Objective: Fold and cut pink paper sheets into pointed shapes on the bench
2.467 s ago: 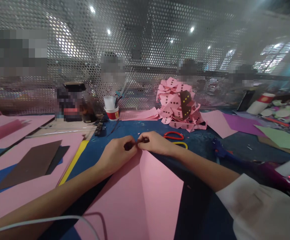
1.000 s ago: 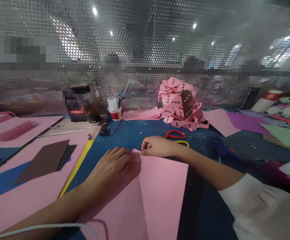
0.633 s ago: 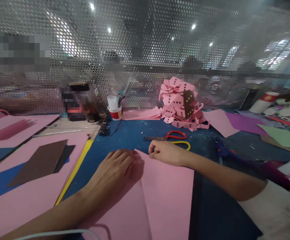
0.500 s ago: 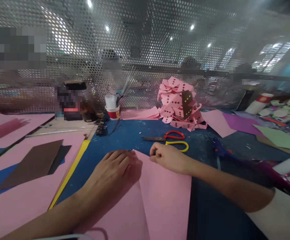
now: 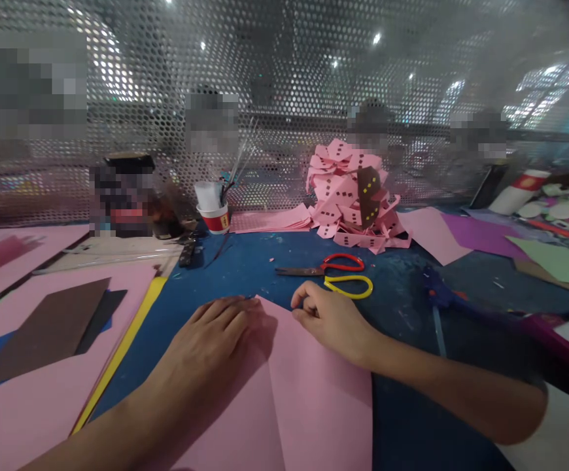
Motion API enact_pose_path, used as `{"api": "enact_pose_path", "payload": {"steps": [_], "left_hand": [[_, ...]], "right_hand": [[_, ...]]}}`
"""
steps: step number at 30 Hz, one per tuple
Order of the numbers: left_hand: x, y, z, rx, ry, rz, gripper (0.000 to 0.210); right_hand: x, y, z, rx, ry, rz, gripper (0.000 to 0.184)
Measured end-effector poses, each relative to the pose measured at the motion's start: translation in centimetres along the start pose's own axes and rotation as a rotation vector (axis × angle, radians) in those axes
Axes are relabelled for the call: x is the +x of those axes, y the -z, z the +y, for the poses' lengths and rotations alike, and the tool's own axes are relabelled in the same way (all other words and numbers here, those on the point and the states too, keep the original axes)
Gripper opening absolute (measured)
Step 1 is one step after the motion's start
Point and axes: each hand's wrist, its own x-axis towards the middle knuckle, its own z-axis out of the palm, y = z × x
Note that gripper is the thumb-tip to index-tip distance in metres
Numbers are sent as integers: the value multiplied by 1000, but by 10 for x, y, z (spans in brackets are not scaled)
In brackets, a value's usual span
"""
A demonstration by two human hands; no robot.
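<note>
A large sheet of pink paper (image 5: 314,405) with a crease down its middle lies in front of me. My left hand (image 5: 218,327) rests palm down over its upper left part, fingers laid on the paper near the top corner; the thumb is hidden. At the paper's upper edge, my right hand (image 5: 331,320) rests with fingers curled in and a small gap by the thumb; I see nothing held in it. Just beyond the right hand lie scissors (image 5: 321,270) with one red and one yellow handle, blades pointing left.
Behind the scissors stands a pile of folded pink paper pieces (image 5: 338,190) with dark marks. A paper cup (image 5: 214,219) holds brushes. Brown card (image 5: 49,327) and pink sheets lie left. Coloured sheets (image 5: 485,235) and a dark blue glue gun (image 5: 441,294) are on the right.
The view has shifted slightly. Both hands stay in nearly the same places on the pink paper; the right hand's fingers have moved a little.
</note>
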Motion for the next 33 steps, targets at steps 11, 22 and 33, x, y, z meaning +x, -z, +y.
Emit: {"api": "enact_pose_path", "payload": {"steps": [11,22,33], "left_hand": [[1,-2,2,9,13,-53,16],[-2,-4,0,73,17,-52,18],[-3,-8,1,100,17,-82,16]], "right_hand": [[10,-6,-8,35,25,16,10],[16,-10,-12,29,3,18,10],[24,-12,-16,26,25,18,10]]}}
